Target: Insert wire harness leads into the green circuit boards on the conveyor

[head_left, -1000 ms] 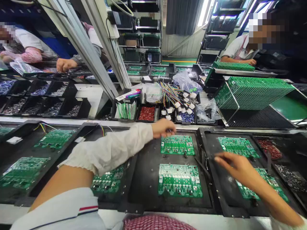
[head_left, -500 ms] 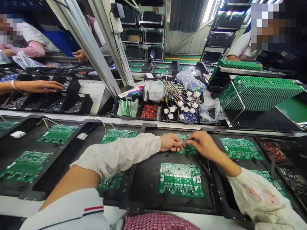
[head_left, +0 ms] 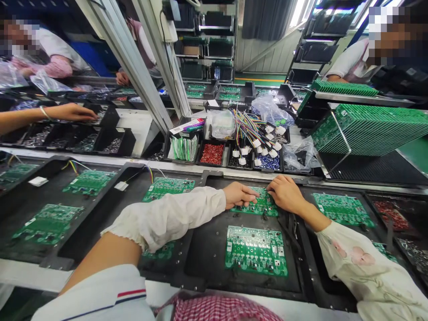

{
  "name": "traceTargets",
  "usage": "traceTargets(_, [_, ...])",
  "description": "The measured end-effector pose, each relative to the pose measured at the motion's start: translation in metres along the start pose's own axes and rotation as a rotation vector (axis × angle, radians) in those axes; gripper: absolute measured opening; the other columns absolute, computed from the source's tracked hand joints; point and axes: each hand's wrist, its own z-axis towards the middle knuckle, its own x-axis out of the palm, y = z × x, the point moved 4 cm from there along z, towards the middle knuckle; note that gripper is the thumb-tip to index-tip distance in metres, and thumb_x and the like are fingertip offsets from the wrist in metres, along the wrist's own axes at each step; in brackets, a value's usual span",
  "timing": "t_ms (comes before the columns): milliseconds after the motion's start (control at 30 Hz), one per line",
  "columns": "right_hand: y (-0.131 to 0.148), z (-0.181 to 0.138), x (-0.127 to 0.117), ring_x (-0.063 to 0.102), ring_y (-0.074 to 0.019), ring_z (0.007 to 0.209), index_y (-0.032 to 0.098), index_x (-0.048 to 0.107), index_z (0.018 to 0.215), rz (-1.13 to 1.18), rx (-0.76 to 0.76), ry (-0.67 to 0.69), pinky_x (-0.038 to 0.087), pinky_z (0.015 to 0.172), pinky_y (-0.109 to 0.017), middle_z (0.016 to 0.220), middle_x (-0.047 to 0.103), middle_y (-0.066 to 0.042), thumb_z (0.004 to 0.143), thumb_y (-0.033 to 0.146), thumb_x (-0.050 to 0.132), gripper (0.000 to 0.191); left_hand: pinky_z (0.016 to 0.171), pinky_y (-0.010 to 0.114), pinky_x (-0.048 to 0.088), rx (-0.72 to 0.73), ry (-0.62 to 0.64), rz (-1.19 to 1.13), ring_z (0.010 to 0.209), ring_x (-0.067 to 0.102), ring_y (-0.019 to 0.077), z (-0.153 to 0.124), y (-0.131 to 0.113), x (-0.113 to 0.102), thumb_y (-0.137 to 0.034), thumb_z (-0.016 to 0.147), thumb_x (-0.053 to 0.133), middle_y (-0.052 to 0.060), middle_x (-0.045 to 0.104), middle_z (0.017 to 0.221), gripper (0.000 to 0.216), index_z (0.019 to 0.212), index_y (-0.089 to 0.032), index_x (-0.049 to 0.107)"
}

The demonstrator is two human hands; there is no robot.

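Note:
In the head view, a green circuit board [head_left: 259, 208] lies in the far half of a black tray [head_left: 207, 249]. My left hand [head_left: 241, 195] is over its left part, thumb and fingers drawn together; anything in them is too small to make out. At the board's far right corner is my right hand [head_left: 285, 194], its fingers bent down and pinched, their tips partly hidden. A second circuit board [head_left: 256, 250] lies flat in the near half of the tray, with neither hand on it.
Behind the trays stand bins of red components [head_left: 212, 154], blue components [head_left: 267, 161] and wire harnesses [head_left: 249, 125]. A rack of upright green boards [head_left: 371, 129] is at the right. A co-worker's hand [head_left: 72, 112] reaches over bins at the left.
My right hand has moved away from my left, to the far right corner of the board. The left hand stays over the board's left part. The view has shifted slightly.

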Motion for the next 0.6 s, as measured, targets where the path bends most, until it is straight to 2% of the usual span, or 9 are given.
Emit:
traceTargets(200, [0.009,0.001,-0.003,0.046,-0.0214,0.087,0.015,0.061,0.075,-0.109,-0.049,-0.003,0.025,0.087,-0.035,0.079,0.061,-0.009,0.078,0.018,0.045,0.016,0.033,0.016,0.013,0.017,0.013,-0.035,0.040,0.042,0.0017,0.003,0.004,-0.001,-0.020,0.061,0.069,0.003,0.058,0.060,0.020,0.072,-0.006,0.062])
traceTargets(300, [0.013,0.000,-0.012,0.047,-0.0222,0.088,0.015,0.062,0.079,-0.018,-0.020,-0.045,0.028,0.086,-0.036,0.081,0.061,-0.009,0.078,0.020,0.047,0.016,0.033,0.015,0.013,0.005,0.041,-0.083,0.040,0.039,0.0009,0.006,0.007,0.001,-0.025,0.066,0.066,0.000,0.052,0.055,0.021,0.070,-0.005,0.062])
traceTargets(400, [0.020,0.001,-0.022,0.049,-0.0196,0.086,0.018,0.061,0.085,0.262,-0.054,-0.053,0.033,0.079,-0.032,0.084,0.062,-0.006,0.080,0.031,0.049,0.017,0.033,0.015,0.017,-0.026,0.070,-0.108,0.042,0.042,0.0015,0.006,0.007,0.006,-0.019,0.076,0.056,0.002,0.052,0.055,0.017,0.068,-0.004,0.059])
traceTargets(467, [0.022,0.004,-0.023,0.050,-0.0179,0.082,0.020,0.061,0.081,0.366,-0.074,-0.044,0.034,0.077,-0.030,0.081,0.062,-0.004,0.081,0.033,0.048,0.019,0.035,0.014,0.022,-0.033,0.068,-0.113,0.044,0.045,0.0023,0.004,0.005,0.008,-0.012,0.079,0.049,0.004,0.053,0.057,0.016,0.067,-0.004,0.057])
traceTargets(600, [0.012,0.008,-0.013,0.048,-0.0191,0.084,0.018,0.062,0.077,0.205,0.001,-0.061,0.031,0.082,-0.033,0.080,0.062,-0.005,0.080,0.027,0.050,0.015,0.038,0.015,0.027,-0.046,0.017,-0.064,0.050,0.054,0.0069,-0.003,0.002,0.005,0.003,0.078,0.039,0.006,0.055,0.060,0.017,0.076,-0.004,0.055])
